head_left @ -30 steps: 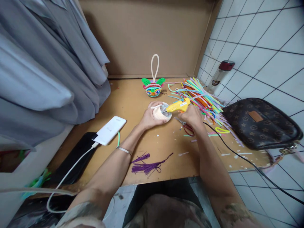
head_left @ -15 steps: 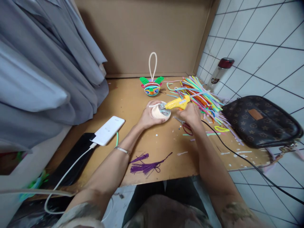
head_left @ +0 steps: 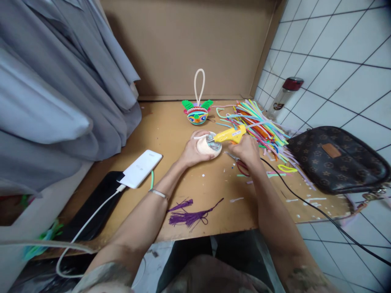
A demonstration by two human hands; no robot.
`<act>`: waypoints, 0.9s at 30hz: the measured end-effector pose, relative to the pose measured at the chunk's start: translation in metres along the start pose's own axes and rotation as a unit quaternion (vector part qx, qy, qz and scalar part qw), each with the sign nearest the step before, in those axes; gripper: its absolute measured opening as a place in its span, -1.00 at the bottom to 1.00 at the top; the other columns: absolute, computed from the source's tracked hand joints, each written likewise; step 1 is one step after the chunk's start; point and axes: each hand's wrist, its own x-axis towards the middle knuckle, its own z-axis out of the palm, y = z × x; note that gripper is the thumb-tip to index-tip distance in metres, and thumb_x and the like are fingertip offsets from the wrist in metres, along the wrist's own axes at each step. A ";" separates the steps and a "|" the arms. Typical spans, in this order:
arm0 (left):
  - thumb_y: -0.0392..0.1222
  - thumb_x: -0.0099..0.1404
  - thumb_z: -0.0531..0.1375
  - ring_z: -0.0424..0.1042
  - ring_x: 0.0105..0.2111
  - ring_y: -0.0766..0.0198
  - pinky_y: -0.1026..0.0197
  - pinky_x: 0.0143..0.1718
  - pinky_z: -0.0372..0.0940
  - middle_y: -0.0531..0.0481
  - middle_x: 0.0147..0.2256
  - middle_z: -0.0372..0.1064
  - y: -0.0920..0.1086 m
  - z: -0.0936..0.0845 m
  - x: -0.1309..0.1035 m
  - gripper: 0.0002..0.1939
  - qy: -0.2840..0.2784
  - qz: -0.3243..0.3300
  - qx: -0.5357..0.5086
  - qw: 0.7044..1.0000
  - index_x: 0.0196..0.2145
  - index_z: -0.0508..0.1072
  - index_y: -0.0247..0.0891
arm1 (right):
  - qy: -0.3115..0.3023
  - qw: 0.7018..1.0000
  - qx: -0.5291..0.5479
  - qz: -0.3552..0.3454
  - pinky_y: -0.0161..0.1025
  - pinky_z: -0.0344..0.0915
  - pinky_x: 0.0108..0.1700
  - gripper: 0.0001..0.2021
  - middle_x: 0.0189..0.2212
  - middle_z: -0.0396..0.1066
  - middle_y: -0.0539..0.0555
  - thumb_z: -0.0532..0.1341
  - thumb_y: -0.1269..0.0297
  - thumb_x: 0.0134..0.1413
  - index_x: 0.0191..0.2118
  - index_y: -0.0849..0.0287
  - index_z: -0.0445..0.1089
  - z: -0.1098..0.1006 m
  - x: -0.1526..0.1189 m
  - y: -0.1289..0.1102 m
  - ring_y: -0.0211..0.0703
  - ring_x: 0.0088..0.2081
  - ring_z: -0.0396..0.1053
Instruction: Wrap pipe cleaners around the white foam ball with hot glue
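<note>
My left hand (head_left: 195, 150) is wrapped round a cream-coloured rounded piece (head_left: 204, 148), whose open side, greyish inside, faces right. In my right hand (head_left: 247, 148) is a yellow hot glue gun (head_left: 229, 134), its nozzle at that open side; whether the tip touches the inside I cannot tell. A black cord trails from below my right hand. Scissors with red handles (head_left: 243, 167) lie beside that hand, partly hidden by it. Beyond both hands stands a colourful animal-head ornament (head_left: 197, 116) with green ears and a white loop on top.
Many coloured craft strips (head_left: 259, 126) are heaped at the back right, near a bottle (head_left: 284, 97) and a brown patterned bag (head_left: 339, 158). Purple tassels (head_left: 191, 217) lie near the front edge. A white power bank (head_left: 141, 169) with a cable sits at left on a black object (head_left: 94, 207).
The whole view has shifted slightly. Both hands keep their hold on the cream piece and the glue gun, with the nozzle still at the opening.
</note>
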 end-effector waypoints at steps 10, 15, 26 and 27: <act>-0.03 -0.11 0.51 0.41 0.20 -0.09 -0.20 0.30 0.31 -0.16 0.15 0.40 0.002 -0.001 0.000 -0.22 -0.001 -0.004 -0.006 1.000 0.08 0.41 -0.16 | -0.039 0.999 0.001 0.008 -0.17 0.39 -0.22 -0.63 -0.17 0.63 0.30 0.31 0.11 0.04 -0.11 0.25 0.63 -0.001 0.003 0.004 0.19 -0.11 0.59; -0.05 -0.12 0.51 0.43 0.17 -0.08 -0.18 0.28 0.31 -0.17 0.13 0.41 0.001 -0.002 0.001 -0.21 0.005 -0.013 -0.027 1.000 0.07 0.41 -0.18 | -0.010 1.000 0.028 -0.009 -0.19 0.34 -0.24 -0.62 -0.15 0.64 0.28 0.30 0.12 0.06 -0.06 0.22 0.63 0.000 -0.002 0.001 0.16 -0.11 0.59; -0.03 -0.11 0.50 0.41 0.20 -0.09 -0.18 0.30 0.28 -0.20 0.15 0.40 0.001 -0.001 0.001 -0.20 0.004 -0.010 -0.048 0.999 0.10 0.41 -0.22 | 0.015 1.000 0.017 0.011 -0.15 0.34 -0.25 -0.54 -0.18 0.63 0.39 0.31 0.04 0.07 -0.07 0.33 0.62 0.007 0.001 -0.001 0.20 -0.16 0.58; -0.04 -0.10 0.50 0.41 0.20 -0.09 -0.18 0.30 0.28 -0.19 0.16 0.40 0.000 -0.001 0.001 -0.20 0.005 -0.009 -0.044 0.999 0.10 0.41 -0.22 | 0.019 1.000 0.019 0.009 -0.14 0.35 -0.25 -0.55 -0.17 0.63 0.39 0.30 0.04 0.07 -0.07 0.32 0.62 0.008 0.001 0.000 0.21 -0.15 0.59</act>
